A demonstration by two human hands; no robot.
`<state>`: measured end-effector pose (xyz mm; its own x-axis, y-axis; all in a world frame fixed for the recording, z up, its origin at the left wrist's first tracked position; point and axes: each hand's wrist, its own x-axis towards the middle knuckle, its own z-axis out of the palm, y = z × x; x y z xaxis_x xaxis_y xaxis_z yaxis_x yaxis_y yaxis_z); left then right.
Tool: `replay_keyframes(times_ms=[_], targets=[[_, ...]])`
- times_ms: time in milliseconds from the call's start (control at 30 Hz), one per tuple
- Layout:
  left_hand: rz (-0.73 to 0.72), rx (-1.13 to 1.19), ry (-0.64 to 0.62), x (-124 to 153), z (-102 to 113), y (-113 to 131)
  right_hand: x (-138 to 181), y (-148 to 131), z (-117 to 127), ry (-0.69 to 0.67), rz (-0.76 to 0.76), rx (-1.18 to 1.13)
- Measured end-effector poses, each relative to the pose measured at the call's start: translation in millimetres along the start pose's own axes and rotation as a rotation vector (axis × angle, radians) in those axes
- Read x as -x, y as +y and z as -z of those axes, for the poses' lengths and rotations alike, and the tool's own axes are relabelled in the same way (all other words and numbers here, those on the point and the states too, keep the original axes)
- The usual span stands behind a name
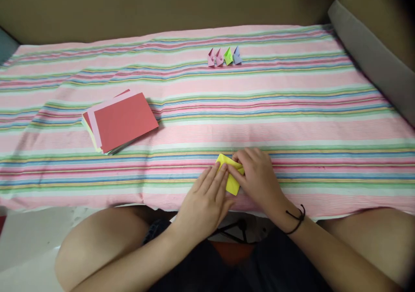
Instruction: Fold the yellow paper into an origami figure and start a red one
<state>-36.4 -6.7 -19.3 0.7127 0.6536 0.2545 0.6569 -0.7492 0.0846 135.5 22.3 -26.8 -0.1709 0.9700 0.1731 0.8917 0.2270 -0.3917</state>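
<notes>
At the lower left of the frame a pale floor [29, 244] shows below the edge of the striped cloth [201, 132], which spreads across most of the view. Left of centre lies a paper stack [126, 121], a red sheet on top, with pink and pale yellow edges jutting out on its left side. The left knee [94, 244] is at the lower left, beside the cloth's near edge. Just below centre, the left hand [204, 201] is laid flat, its fingers straight and close together, grasping nothing, with the fingertips resting on the yellow paper [232, 186]. That paper, folded small, lies on the cloth just below and right of the frame's centre, between the two hands. Above it, at top centre, stand four small folded pieces in a row: two pink ones [215, 58], then a green one [228, 56] and a blue one [237, 56]. The right hand [259, 171] has its fingers bent, nearly closed, with thumb and forefinger about the paper's right corner; a black bracelet [300, 220] circles its wrist. The right knee [372, 235] is at the lower right, and a grey cushion [372, 58] fills the upper right.
</notes>
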Motion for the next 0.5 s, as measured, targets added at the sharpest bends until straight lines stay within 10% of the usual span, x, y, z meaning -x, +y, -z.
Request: replay_keyframes(times_ms=[333, 500], targets=[[0.1, -0.122, -0.141, 10, -8, 23, 2, 0, 0, 0.022, -0.013, -0.032], [0.081, -0.061, -0.079, 6, -3, 16, 3, 3, 13, 0.052, -0.108, -0.511]])
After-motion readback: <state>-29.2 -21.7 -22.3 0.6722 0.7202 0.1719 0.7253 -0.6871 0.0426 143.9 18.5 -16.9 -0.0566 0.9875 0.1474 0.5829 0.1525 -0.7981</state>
